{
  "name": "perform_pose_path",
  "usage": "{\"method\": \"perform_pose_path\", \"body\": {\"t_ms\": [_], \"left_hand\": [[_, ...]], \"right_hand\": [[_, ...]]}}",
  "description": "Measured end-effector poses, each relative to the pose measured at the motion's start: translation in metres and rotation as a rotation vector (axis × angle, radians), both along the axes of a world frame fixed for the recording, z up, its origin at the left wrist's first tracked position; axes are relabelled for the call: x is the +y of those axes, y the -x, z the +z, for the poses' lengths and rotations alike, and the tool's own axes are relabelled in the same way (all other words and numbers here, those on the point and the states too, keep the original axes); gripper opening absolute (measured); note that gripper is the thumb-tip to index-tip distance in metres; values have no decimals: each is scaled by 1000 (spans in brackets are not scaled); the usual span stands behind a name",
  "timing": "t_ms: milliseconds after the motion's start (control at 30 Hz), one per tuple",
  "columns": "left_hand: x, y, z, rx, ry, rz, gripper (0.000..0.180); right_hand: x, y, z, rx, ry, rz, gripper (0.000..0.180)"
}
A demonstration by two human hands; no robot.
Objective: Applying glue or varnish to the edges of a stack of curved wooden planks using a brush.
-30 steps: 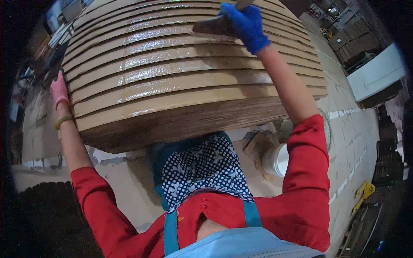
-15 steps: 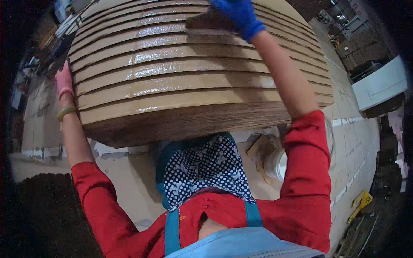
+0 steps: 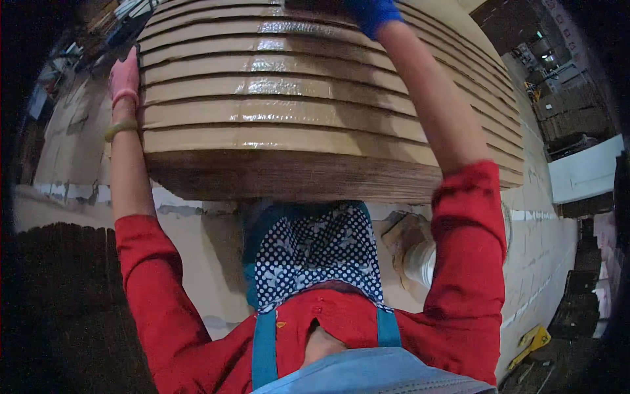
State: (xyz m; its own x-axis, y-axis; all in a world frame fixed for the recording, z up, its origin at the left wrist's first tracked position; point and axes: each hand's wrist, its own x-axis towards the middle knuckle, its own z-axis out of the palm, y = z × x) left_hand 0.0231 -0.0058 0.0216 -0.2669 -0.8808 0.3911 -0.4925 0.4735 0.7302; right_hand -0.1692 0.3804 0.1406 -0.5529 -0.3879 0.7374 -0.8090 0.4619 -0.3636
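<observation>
A thick stack of tan cardboard sheets point(image 3: 197, 136) spreads before me, its sheets fanned so that their edges form overlapping strips. A glossy wet band runs up the middle of the strips. My left hand point(image 3: 125, 77), in a pink glove with dark fingertips, grips the stack's left edge; some of its fingers are hidden. At the upper edge of the picture, my right hand point(image 3: 371, 14), in a blue glove, is closed on a wide, dark brown brush-like tool point(image 3: 315, 8) over the far strips. Both the tool and this hand are partly cut off by the picture's edge.
Below the stack on the right stands a white bucket point(image 3: 420, 262), partly behind my right sleeve. A white panel-like object point(image 3: 586, 172) lies farther right. A yellow item point(image 3: 533, 343) is on the floor at lower right. Dark stacks point(image 3: 584, 276) line the right side.
My right hand and the tool have moved farther away, toward the top edge of the picture. The view has shifted, so the stack and my left hand appear higher and more to the right.
</observation>
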Motion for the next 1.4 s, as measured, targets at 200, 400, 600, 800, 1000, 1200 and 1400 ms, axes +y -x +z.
{"method": "perform_pose_path", "body": {"t_ms": [200, 400, 600, 800, 1000, 1200, 1400], "left_hand": [[-7, 1, -6, -48, 17, -36, 81], [-6, -1, -8, 40, 32, -59, 87], [-16, 0, -19, -181, 251, -54, 69], [-10, 4, -17, 12, 46, -124, 32], [4, -4, -17, -433, 853, -96, 30], [7, -9, -17, -556, 961, -79, 27], [19, -12, -13, -404, 913, -125, 23]], "right_hand": [[-9, -45, -34, -10, -222, 42, 33], [106, -135, -95, -318, 12, 435, 26], [211, -49, -77, -271, 488, 117, 19], [166, -100, -132, 15, 374, 6, 18], [128, -210, -118, -10, 25, 321, 11], [107, -196, -108, 86, 13, 77, 5], [90, -221, -112, -33, 58, 590, 4]]}}
